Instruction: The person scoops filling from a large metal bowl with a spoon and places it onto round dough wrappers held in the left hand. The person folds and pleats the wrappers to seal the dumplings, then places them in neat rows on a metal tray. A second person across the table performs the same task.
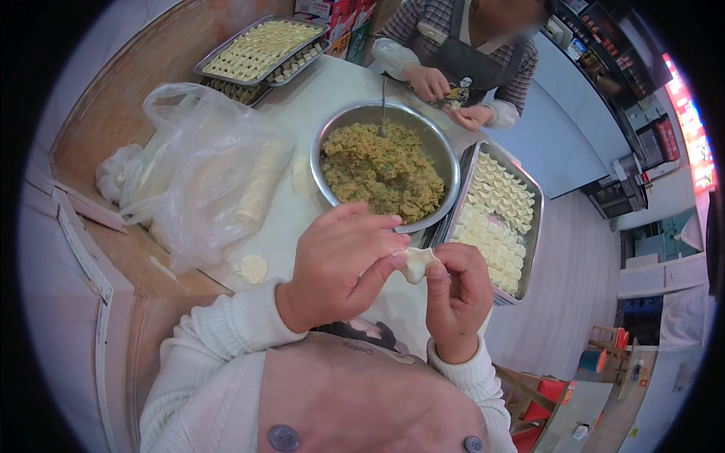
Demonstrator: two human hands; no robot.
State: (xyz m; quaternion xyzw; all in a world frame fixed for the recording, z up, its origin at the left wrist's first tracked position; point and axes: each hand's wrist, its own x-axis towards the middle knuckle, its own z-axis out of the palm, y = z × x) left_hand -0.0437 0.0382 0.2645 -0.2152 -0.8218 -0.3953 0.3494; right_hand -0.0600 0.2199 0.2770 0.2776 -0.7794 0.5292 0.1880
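Between my two hands I see a pale folded dumpling (417,265), held above the near part of the table. The thumb and fingers of my left hand (340,263) pinch its left corner. My right hand (461,294) grips the other corner between thumb and bent forefinger. Just beyond my hands stands a steel bowl (443,214) of minced filling (379,170), with a spoon (383,107) upright in it. To its right, a metal tray (535,249) holds rows of folded dumplings (498,192). A few round wrappers (252,269) lie left of my left wrist.
A clear plastic bag (209,164) with stacked wrappers inside covers the table's left side. Filled trays (257,51) are piled at the far left, near cardboard boxes (334,20). Across the table, a person's hands (447,96) hold a small pale piece. Chairs (544,396) stand at lower right.
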